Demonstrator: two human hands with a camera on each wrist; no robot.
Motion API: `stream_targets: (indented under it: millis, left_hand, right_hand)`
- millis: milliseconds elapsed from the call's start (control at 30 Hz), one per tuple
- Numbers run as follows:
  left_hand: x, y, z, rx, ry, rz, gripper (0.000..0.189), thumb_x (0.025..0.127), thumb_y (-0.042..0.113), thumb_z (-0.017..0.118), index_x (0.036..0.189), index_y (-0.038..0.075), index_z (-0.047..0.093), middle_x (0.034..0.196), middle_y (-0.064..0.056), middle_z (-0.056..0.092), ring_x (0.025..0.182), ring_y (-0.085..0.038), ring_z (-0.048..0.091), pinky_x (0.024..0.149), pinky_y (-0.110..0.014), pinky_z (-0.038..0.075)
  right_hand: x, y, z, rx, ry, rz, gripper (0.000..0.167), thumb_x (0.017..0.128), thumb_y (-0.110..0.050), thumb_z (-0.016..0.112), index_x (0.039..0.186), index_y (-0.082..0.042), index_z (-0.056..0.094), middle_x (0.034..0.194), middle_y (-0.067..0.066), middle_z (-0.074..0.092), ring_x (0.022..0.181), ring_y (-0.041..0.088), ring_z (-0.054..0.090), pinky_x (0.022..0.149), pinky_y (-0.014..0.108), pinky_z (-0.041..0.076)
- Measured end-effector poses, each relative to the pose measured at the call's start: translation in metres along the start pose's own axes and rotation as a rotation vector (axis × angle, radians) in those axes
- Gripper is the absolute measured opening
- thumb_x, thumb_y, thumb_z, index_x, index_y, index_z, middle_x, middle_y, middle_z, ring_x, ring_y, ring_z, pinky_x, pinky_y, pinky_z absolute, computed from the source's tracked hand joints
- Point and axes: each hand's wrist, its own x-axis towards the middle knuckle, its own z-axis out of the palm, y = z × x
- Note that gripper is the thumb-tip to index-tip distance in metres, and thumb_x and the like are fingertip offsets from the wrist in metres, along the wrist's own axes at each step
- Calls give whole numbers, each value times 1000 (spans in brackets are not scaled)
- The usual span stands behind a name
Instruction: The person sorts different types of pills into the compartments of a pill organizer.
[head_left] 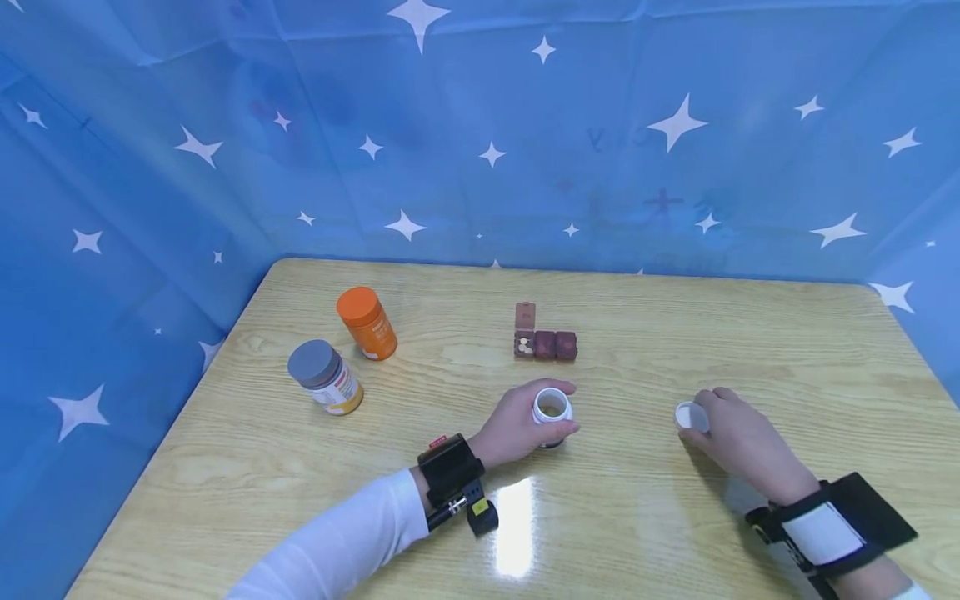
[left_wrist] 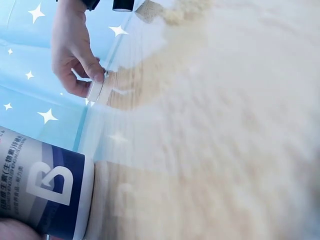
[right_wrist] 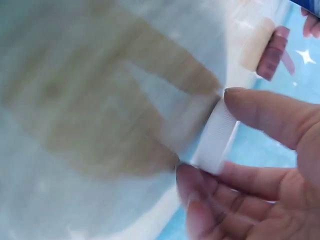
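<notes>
Near the middle of the table, my left hand (head_left: pixel 517 427) grips an uncapped white pill bottle (head_left: pixel 551 403), its mouth facing up. In the left wrist view the same bottle (left_wrist: pixel 50 185) shows a blue and silver label with a white B. Off to the right, my right hand (head_left: pixel 731 429) pinches a round white cap (head_left: pixel 692 417) between thumb and fingers. The right wrist view shows the ridged edge of this cap (right_wrist: pixel 216 135) close to the tabletop. Beyond the bottle lies a dark red pill organizer (head_left: pixel 556 345) with one lid up and several pale tablets (head_left: pixel 524 344) in that compartment.
At the left of the table stand an orange bottle (head_left: pixel 367 323) and a grey-capped bottle (head_left: pixel 326 377), both closed. A blue star-patterned cloth (head_left: pixel 480 108) hangs behind the wooden table (head_left: pixel 637 333). A bright reflection lies in front of the left hand.
</notes>
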Motion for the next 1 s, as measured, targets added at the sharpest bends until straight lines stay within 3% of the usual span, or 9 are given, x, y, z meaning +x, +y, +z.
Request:
stream_targets:
  millis: [100, 233, 367, 500, 567, 767, 1000]
  left_hand:
    - [-1, -1, -1, -4, 3, -6, 43, 81, 15, 70, 120, 2, 56, 113, -15, 63, 97, -22, 60, 80, -18, 45]
    - [0, -1, -2, -3, 6, -12, 43, 81, 16, 70, 119, 2, 57, 110, -14, 64, 95, -22, 61, 79, -18, 46]
    - [0, 0, -2, -3, 8, -5, 42, 81, 17, 70, 118, 3, 57, 107, -12, 65, 92, -18, 60, 78, -18, 46]
    - [-1, 0, -3, -16, 10, -6, 39, 80, 16, 70, 116, 4, 59, 106, -11, 66, 93, -17, 60, 79, -18, 46]
    - [-1, 0, -3, -19, 11, -4, 39, 80, 15, 70, 115, 4, 59, 106, -11, 66, 93, -17, 60, 80, -18, 46]
    - [0, 0, -1, -20, 15, -6, 38, 77, 6, 69, 112, -1, 58, 101, -15, 66, 88, -16, 58, 77, -18, 46]
    - [1, -2, 0, -37, 23, -35, 41, 73, 1, 69, 112, -2, 58, 103, -16, 66, 90, -17, 59, 78, -18, 46]
  right_hand:
    - [4, -19, -8, 81, 51, -87, 37, 77, -12, 71, 104, 8, 56, 92, 22, 61, 79, 29, 61, 62, 41, 51]
    - [10, -62, -25, 152, 119, -247, 35, 73, -8, 73, 103, 2, 58, 94, 14, 63, 79, 22, 60, 65, 37, 50]
    - [14, -100, -37, 40, 196, -419, 38, 68, -4, 77, 102, 2, 58, 96, 14, 61, 78, 20, 60, 68, 36, 53]
    - [19, -120, -42, -61, 222, -553, 37, 65, -2, 79, 96, 2, 60, 89, 10, 60, 74, 18, 59, 67, 31, 53]
    - [21, -126, -43, -54, 196, -583, 36, 66, -4, 79, 97, 2, 61, 89, 9, 62, 76, 18, 59, 68, 31, 52]
    - [29, -133, -42, 37, 58, -549, 46, 73, -17, 78, 112, -1, 60, 97, 8, 66, 87, 20, 59, 73, 33, 51]
    - [34, -139, -36, -7, 39, -577, 31, 76, -20, 75, 101, -5, 64, 92, 5, 64, 81, 16, 56, 71, 31, 49]
